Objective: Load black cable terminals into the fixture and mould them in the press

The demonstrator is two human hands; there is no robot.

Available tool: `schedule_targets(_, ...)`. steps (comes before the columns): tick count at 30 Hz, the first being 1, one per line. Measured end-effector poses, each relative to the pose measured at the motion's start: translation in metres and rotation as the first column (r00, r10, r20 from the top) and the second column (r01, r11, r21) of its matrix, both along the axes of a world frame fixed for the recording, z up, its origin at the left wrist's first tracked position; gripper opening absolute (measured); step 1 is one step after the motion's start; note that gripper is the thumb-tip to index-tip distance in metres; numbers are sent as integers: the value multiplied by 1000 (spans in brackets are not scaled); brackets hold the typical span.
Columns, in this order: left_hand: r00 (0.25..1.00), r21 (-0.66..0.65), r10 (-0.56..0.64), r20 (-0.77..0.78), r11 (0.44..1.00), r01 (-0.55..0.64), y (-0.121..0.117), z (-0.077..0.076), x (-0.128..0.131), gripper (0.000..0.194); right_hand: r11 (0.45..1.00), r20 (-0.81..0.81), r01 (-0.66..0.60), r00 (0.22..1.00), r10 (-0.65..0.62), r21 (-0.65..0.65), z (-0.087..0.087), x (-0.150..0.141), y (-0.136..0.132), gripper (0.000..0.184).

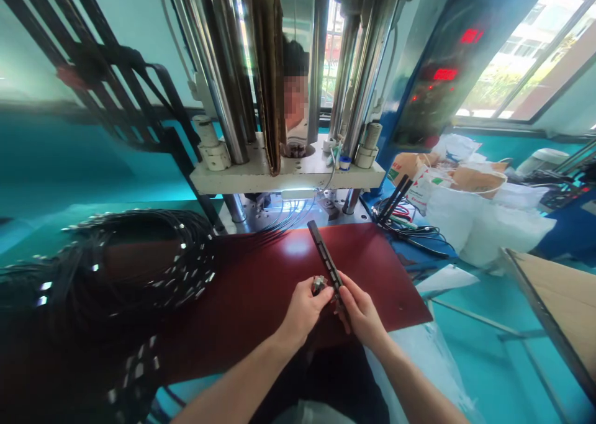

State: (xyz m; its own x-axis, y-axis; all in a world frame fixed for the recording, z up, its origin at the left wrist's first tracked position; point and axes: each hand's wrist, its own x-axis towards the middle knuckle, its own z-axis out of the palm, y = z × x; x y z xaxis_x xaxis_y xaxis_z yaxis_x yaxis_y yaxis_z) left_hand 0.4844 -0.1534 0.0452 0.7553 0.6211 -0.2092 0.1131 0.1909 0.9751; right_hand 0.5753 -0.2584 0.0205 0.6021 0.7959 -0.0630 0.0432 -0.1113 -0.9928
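Observation:
My right hand [361, 312] grips the near end of a long black slotted bar [323, 253], which points away from me over the dark red mat [261, 287]. My left hand [305, 309] pinches a small metal connector [319, 282] and holds it against the bar's near end. Both hands meet above the mat's front edge.
A big pile of black cables with metal ends [107, 275] lies at my left. A press machine with steel columns [288, 163] stands behind the mat; a person is behind it. White bags [470, 219] and a cardboard box [559, 300] lie to the right.

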Motion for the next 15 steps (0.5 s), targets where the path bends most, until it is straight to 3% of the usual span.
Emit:
schedule_targets(2,1000,-7,-16,0,1000,16,0,0,-1,24,1000,35,-16,999,17,-8,-1,0,0,57)
schedule_targets(5,998,-134,-43,37,990,48,0,3,-4,25,1000,-8,-18,1000,18,6,0,0,0,56)
schedule_targets(9,992,-317,43,116,948,-4,6,2,-13,28,999,-113,23,993,-19,41,3,3,-2,57)
schedule_targets(12,989,-330,116,87,941,-81,13,0,-16,29,998,-144,14,990,-6,55,5,3,-1,56)
schedule_targets(15,996,-303,82,29,951,-69,14,2,-11,30,997,-128,-61,990,65,40,6,3,-2,54)
